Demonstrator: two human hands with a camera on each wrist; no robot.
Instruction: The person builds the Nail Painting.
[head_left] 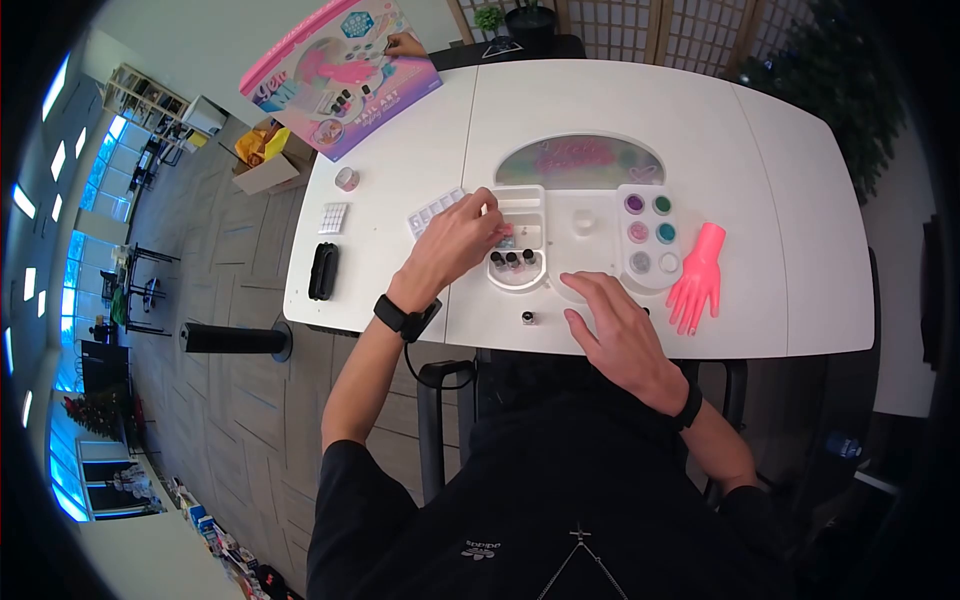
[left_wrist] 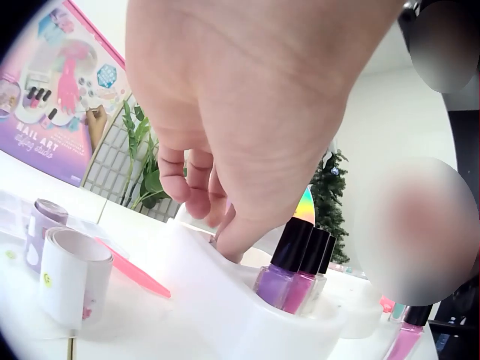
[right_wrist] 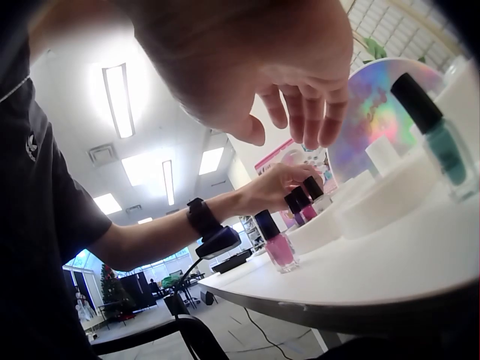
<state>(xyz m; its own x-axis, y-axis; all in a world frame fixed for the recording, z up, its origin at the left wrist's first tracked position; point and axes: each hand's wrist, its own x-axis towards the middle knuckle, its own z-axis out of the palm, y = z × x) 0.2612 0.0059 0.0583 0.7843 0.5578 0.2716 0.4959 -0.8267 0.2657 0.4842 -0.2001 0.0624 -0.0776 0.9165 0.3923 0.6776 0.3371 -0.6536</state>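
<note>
The left hand (head_left: 458, 238) reaches into the left section of the white tray (head_left: 545, 200), fingers bent and low among small pinkish pieces (head_left: 506, 241). In the left wrist view the left hand (left_wrist: 232, 127) has thumb and fingertips down behind the tray wall (left_wrist: 217, 300); whether they pinch anything is hidden. Dark-capped polish bottles (left_wrist: 289, 262) stand beside the thumb. The right hand (head_left: 622, 335) is held at the tray's front edge, fingers spread and relaxed. In the right wrist view the right hand (right_wrist: 270, 75) holds nothing, with a pink bottle (right_wrist: 276, 244) below it.
A pink model hand (head_left: 700, 275) lies right of the tray, by round pots of colour (head_left: 638, 232). At the left are a nail art box (head_left: 340, 75), a clear compartment case (head_left: 436, 212), a tape roll (head_left: 346, 179) and a black case (head_left: 323, 271). A teal bottle (right_wrist: 444, 150) stands at the right.
</note>
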